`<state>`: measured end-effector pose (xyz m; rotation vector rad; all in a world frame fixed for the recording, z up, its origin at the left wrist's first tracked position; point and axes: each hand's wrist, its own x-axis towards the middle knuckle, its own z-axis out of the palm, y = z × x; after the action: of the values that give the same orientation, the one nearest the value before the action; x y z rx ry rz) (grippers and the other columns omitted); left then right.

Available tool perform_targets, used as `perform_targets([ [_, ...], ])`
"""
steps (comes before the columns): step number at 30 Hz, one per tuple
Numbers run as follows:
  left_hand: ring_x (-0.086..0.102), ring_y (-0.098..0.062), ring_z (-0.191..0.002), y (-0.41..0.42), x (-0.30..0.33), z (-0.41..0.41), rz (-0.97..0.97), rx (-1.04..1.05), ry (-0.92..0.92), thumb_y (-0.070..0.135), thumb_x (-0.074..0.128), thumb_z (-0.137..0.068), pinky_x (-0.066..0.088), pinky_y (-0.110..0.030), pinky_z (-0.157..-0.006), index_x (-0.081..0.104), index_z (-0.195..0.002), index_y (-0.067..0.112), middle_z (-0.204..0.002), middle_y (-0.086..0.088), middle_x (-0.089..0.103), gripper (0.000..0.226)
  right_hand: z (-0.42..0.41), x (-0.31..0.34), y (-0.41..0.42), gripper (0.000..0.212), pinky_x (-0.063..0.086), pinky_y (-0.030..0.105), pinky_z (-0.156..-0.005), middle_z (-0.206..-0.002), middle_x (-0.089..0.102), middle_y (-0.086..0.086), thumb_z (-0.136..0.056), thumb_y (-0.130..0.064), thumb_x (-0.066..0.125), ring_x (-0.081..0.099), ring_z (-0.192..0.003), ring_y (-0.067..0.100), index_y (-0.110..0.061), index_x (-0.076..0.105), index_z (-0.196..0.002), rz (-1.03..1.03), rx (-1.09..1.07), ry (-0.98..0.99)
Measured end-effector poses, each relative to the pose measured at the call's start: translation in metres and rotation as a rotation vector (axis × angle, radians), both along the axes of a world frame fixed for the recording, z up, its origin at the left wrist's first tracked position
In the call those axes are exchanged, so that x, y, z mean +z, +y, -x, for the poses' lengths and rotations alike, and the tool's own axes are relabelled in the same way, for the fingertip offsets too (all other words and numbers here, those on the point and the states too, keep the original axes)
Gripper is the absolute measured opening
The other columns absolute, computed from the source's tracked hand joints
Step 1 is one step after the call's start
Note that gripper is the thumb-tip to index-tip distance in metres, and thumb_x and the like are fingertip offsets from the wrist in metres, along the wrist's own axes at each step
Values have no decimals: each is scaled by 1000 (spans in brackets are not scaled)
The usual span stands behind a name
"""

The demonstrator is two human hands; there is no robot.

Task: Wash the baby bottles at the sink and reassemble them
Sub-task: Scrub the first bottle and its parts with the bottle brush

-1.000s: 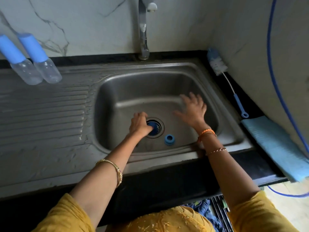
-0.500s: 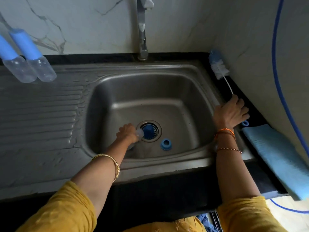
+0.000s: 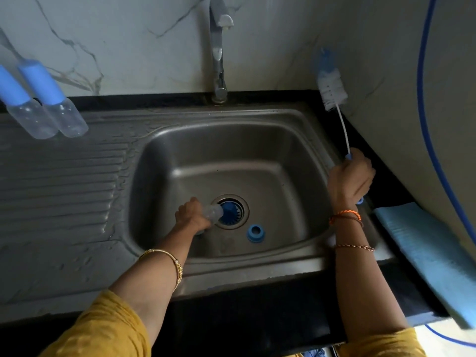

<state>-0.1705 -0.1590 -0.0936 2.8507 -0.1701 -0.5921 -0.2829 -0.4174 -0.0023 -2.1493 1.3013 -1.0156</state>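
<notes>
My left hand (image 3: 192, 215) grips a clear, uncapped baby bottle (image 3: 213, 212) low in the steel sink (image 3: 180, 150), its open end beside the drain, where a blue part (image 3: 229, 210) lies. A blue screw ring (image 3: 255, 232) lies on the sink floor to the right of the drain. My right hand (image 3: 351, 177) grips the blue handle of a bottle brush (image 3: 331, 83) and holds it up over the sink's right rim, white bristle head pointing toward the wall. Two capped bottles (image 3: 46, 104) with blue caps stand on the drainboard at far left.
The tap (image 3: 217, 52) stands behind the sink, no water running. A light blue cloth (image 3: 427, 256) lies on the black counter at right. A blue hose (image 3: 425, 112) runs down the right wall. The ribbed drainboard (image 3: 64, 189) stretches left of the basin.
My right hand left the sink, took the brush handle on the right counter and lifted the brush up. My left hand picked the clear bottle up from beside the drain.
</notes>
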Motion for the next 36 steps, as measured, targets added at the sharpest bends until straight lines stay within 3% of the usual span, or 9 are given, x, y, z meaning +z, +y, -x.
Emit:
perform_targets([
  [7,55,-15,-86,-3,32,-1,864,348,-7,16,82,-62,45,-22,-64,52,-101,20,-106,-4,57,49,18,-7,20,20,36,30,-67,-83,64,16,-88,-22,48,59,-83,36,-9,62,-94,-23,105,-181],
  [10,58,2,-68,4,67,-4,1205,295,-57,5,75,-69,49,-16,-59,61,-79,29,-84,13,65,29,24,-10,26,35,31,26,-59,-61,52,11,-81,-36,44,56,-65,33,-6,61,-75,39,195,-217],
  [12,59,7,-60,12,91,-7,1354,220,-111,0,66,-72,46,-9,-54,67,-69,38,-62,21,63,39,27,-10,29,51,28,27,-55,-53,43,10,-76,-49,39,48,-55,29,-2,54,-64,72,230,-203],
  [15,60,-9,-84,24,108,-22,1532,418,-83,10,69,-74,49,-20,-63,52,-85,27,-88,8,59,26,29,-7,34,50,28,29,-53,-49,31,7,-76,-54,37,38,-49,23,-11,37,-50,123,337,-199],
  [17,57,-9,-80,32,115,-28,1668,491,-35,10,65,-79,47,-17,-58,45,-88,25,-91,3,55,27,27,-4,40,44,28,28,-53,-48,29,3,-79,-51,39,36,-48,20,-18,30,-51,181,440,-179],
  [22,51,-8,-70,61,134,-41,1879,710,2,18,60,-87,40,-13,-53,46,-103,15,-87,-1,54,21,18,-7,47,47,33,29,-53,-48,40,2,-87,-47,54,44,-51,20,-12,52,-56,186,634,-68],
  [27,51,-9,-67,76,144,-63,1998,903,27,31,61,-86,43,-17,-52,47,-107,16,-89,0,53,29,15,-9,44,26,49,39,-62,-64,66,14,-86,-27,64,63,-66,32,-6,69,-73,200,628,16],
  [33,54,-26,-115,65,150,-80,2061,936,-26,29,64,-86,54,-43,-81,44,-132,6,-125,-13,52,55,11,-7,46,24,49,38,-60,-67,68,13,-85,-27,65,66,-68,31,-9,71,-72,266,611,67],
  [36,52,-30,-121,63,153,-89,2168,970,-5,30,63,-87,49,-50,-91,44,-133,8,-125,-13,52,54,9,-8,46,23,48,37,-59,-67,69,11,-85,-28,65,66,-68,31,-10,72,-72,271,603,88],
])
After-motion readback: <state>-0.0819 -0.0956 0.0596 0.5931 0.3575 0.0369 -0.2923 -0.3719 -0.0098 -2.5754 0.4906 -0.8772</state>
